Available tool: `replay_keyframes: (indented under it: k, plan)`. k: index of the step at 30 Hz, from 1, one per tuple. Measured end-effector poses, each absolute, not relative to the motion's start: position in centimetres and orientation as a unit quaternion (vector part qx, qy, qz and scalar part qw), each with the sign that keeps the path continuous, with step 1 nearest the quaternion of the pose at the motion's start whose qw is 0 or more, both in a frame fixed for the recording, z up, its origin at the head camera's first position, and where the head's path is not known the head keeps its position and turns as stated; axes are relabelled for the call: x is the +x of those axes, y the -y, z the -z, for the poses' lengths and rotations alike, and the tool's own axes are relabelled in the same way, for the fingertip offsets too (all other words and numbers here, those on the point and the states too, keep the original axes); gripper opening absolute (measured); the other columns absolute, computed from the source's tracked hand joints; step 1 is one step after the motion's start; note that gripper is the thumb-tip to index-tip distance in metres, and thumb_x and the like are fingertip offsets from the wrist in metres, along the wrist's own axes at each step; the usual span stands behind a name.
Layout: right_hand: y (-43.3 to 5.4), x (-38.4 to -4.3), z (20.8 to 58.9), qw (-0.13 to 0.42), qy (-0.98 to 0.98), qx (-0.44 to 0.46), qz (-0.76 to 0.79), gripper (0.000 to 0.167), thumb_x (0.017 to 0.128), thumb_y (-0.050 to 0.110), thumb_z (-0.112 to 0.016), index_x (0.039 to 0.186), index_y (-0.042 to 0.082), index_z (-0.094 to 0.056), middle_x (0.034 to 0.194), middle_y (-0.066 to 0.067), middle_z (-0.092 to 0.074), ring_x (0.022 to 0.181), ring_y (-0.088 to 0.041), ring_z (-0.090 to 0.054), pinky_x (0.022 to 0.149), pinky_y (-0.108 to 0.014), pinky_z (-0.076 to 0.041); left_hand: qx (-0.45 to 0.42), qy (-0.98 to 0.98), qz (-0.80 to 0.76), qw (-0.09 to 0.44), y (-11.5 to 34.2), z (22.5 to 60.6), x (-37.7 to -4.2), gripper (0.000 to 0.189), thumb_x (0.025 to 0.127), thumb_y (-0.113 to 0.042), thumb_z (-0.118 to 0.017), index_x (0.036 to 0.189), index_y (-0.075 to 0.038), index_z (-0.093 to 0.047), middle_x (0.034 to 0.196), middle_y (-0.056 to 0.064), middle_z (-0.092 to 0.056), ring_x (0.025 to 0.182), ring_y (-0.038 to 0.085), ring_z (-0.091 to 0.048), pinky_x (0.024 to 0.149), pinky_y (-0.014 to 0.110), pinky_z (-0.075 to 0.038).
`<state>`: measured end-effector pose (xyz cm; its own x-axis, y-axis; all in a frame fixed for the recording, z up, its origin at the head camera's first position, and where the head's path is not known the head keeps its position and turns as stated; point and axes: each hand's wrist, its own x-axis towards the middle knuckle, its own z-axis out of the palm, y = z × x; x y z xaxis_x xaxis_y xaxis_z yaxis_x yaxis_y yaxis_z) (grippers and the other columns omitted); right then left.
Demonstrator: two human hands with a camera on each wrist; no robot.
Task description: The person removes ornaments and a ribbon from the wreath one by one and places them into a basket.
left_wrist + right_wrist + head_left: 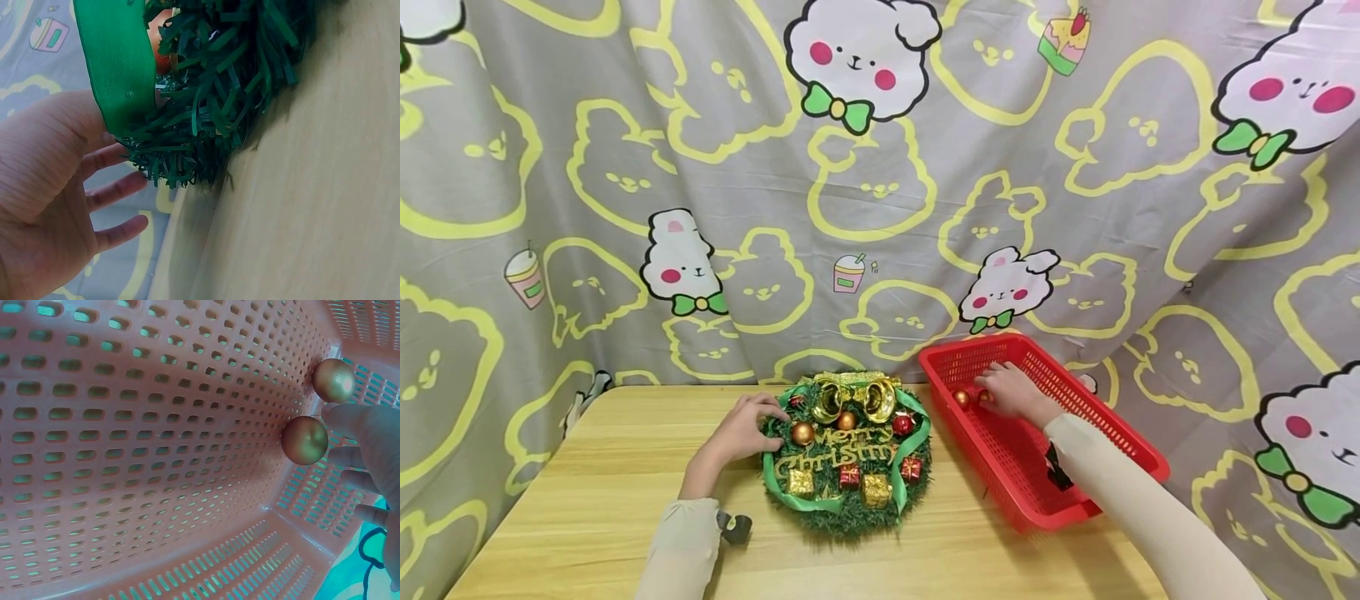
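A green Christmas wreath (844,518) lies on the table, dressed with green ribbon, gold bells, small gift boxes, shiny balls and gold "Merry Christmas" lettering. At its left edge is my left hand (743,433), fingers spread and loosely bent. In the left wrist view green ribbon (122,69) covers part of that hand, and the fingers lie beside the tinsel. My right hand (1011,390) reaches into the red basket (992,467). Its fingertips pinch at the top of a golden ball (304,440); a second golden ball (334,380) rests close by.
The basket stands right of the wreath, by the table's back edge. A grey patterned curtain (880,208) hangs behind the wooden table (587,500). A black strap (733,527) sits at my left cuff.
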<state>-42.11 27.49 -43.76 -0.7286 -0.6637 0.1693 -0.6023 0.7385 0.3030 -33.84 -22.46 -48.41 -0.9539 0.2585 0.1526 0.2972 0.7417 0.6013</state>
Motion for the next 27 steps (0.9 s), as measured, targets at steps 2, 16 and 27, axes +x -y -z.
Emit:
replay_keyframes:
  k: [2, 16, 27]
  plan:
    - [-27.3, -42.2, 43.6, 0.139, 0.921, 0.346, 0.115, 0.028, 0.082, 0.024, -0.085, 0.103, 0.009, -0.075, 0.097, -0.007, -0.074, 0.093, -0.029, -0.061, 0.083, -0.047, -0.050, -0.148, 0.933, 0.327, 0.029, 22.5, 48.4, -33.8, 0.036, 0.078, -0.013, -0.084, 0.113, -0.014, -0.077, 0.137, 0.014, -0.058, 0.130, 0.039, -0.043, 0.101, 0.063, -0.045]
    - [-26.5, -42.2, 41.4, 0.143, 0.925, 0.341, 0.092, 0.039, 0.079, 0.023, -0.088, 0.111, 0.005, -0.074, 0.106, -0.013, -0.075, 0.104, -0.034, -0.064, 0.095, -0.055, -0.051, -0.151, 0.933, 0.325, 0.031, 22.5, 48.3, -33.7, 0.035, 0.079, -0.013, -0.083, 0.113, -0.015, -0.077, 0.137, 0.013, -0.058, 0.129, 0.039, -0.044, 0.099, 0.062, -0.045]
    - [-24.1, -41.5, 37.1, 0.183, 0.909, 0.375, 0.014, 0.038, 0.085, 0.024, -0.082, 0.116, 0.004, -0.073, 0.113, -0.013, -0.075, 0.109, -0.035, -0.065, 0.100, -0.058, -0.049, -0.153, 0.931, 0.330, 0.030, 22.3, 48.4, -33.7, 0.035, 0.079, -0.014, -0.083, 0.113, -0.014, -0.077, 0.138, 0.015, -0.057, 0.130, 0.040, -0.043, 0.100, 0.062, -0.045]
